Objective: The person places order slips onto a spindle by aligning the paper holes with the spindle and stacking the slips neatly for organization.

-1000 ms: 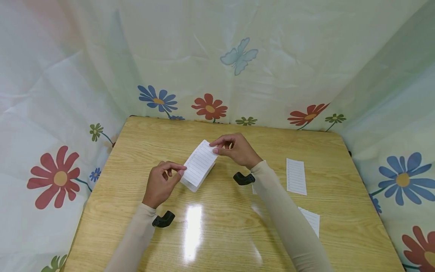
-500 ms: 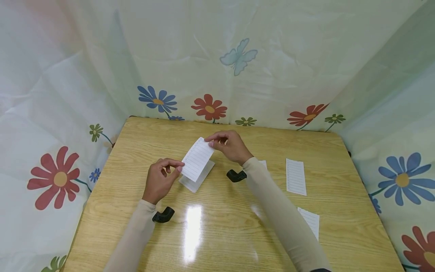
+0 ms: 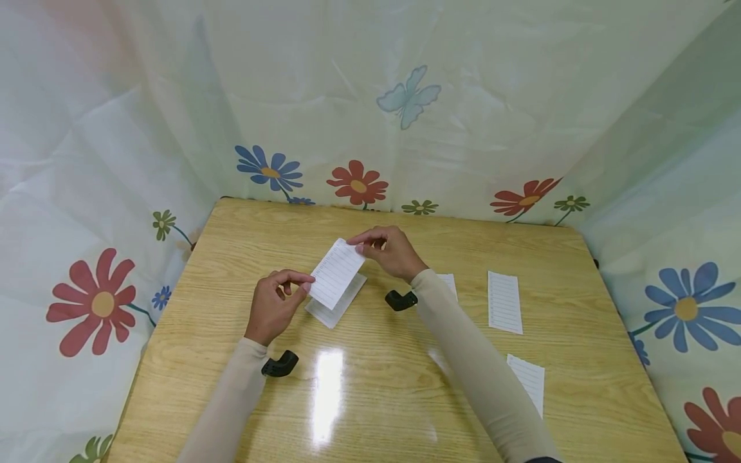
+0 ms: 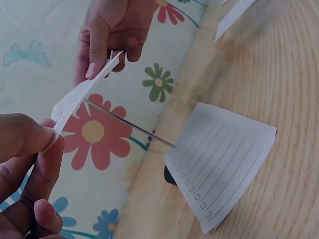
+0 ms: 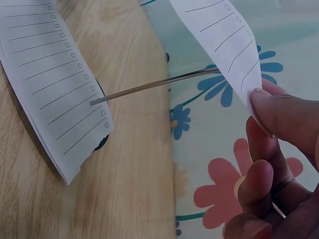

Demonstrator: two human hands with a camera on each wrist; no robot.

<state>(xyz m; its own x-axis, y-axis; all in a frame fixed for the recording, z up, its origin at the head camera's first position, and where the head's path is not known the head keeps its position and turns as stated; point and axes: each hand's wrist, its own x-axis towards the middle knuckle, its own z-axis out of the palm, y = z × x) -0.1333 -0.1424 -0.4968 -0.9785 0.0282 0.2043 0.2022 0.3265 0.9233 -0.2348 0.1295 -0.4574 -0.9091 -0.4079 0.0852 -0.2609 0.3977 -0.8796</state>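
Observation:
My left hand [image 3: 274, 305] pinches one corner of a lined checklist sheet [image 3: 338, 274] between thumb and index finger. At its far right corner, my right hand [image 3: 393, 252] pinches the same sheet. Held bowed and tilted, it is above another checklist sheet [image 3: 332, 312]. From that lower paper, a thin metal spike [image 4: 132, 124] rises to the raised sheet; whether it passes through I cannot tell. Part of a dark base [image 4: 170, 177] peeks out below the lower paper, whose torn short edge shows in the right wrist view.
On the wooden table [image 3: 393, 392], loose lined slips lie to the right: one upper slip [image 3: 505, 302], a lower slip [image 3: 528, 384] partly behind the right sleeve, and another slip [image 3: 449, 284] beside that forearm. A flowered curtain [image 3: 324, 109] stands behind the table.
Both hands have shifted a little left with the sheet, the right hand more. More of the lower paper shows beneath it. Another slip has come into view beside the right forearm.

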